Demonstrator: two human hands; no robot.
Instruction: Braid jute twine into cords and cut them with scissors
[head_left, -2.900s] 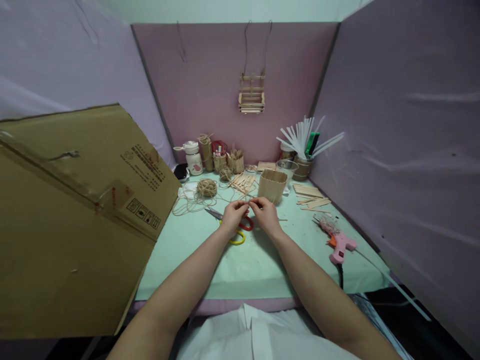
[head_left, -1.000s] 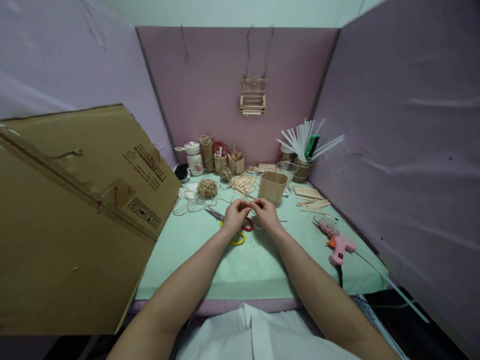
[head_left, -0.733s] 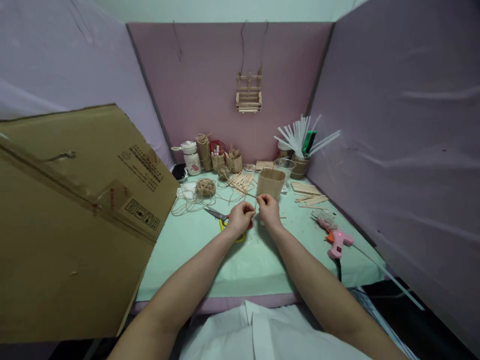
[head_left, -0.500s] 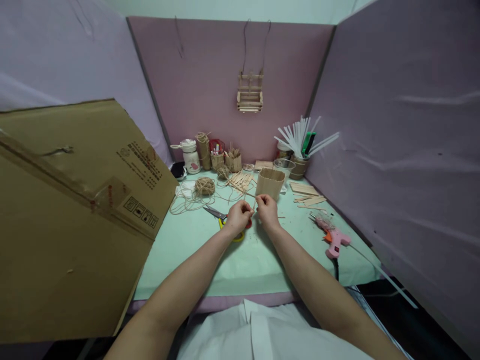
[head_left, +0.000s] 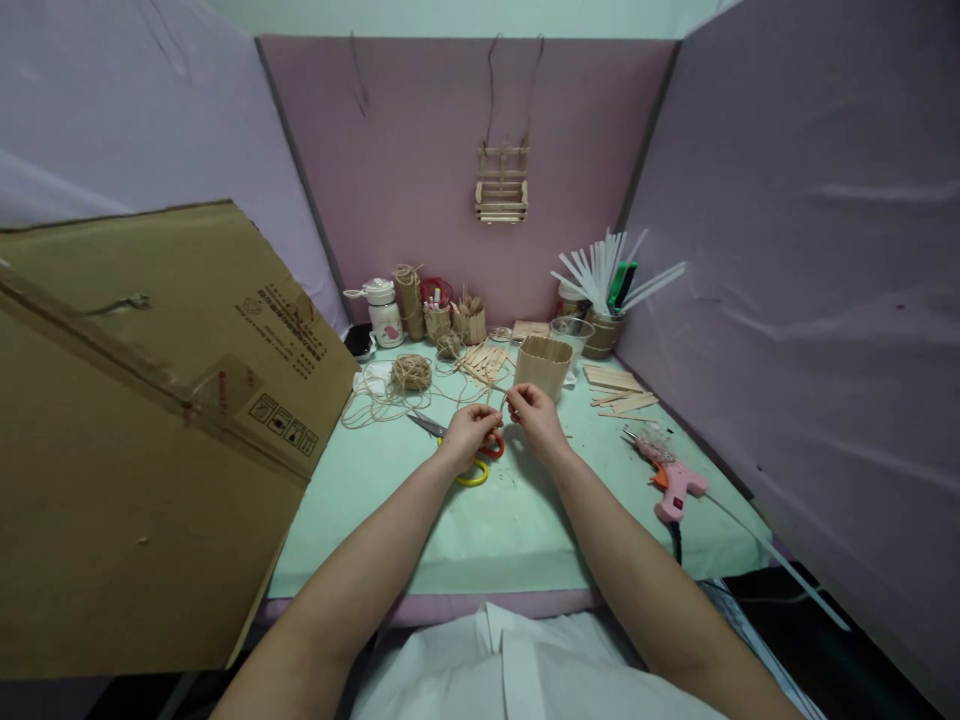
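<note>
My left hand (head_left: 472, 436) is closed in a pinch, and a strand of jute twine (head_left: 503, 401) runs between it and my right hand (head_left: 534, 418). The right fingertips pinch the same strand a little higher. Beneath my left hand lie the scissors (head_left: 472, 474), with red and yellow handles and their blades pointing to the far left. Just beyond my right hand stands an oval container made of wooden craft sticks (head_left: 541, 366). A ball of twine (head_left: 411, 373) rests at the left, with loose loops spread around it.
A pink glue gun (head_left: 676, 487) lies at the right with a long glue stick in it. Loose craft sticks (head_left: 611, 380) lie behind it. White glue sticks (head_left: 600, 270) stand in a pot at the back. A large cardboard box (head_left: 165, 440) leans in at the left.
My hands have shifted slightly; the left has moved a little left and down from the right, so the twine between them shows more. More of the scissors' handles is visible.
</note>
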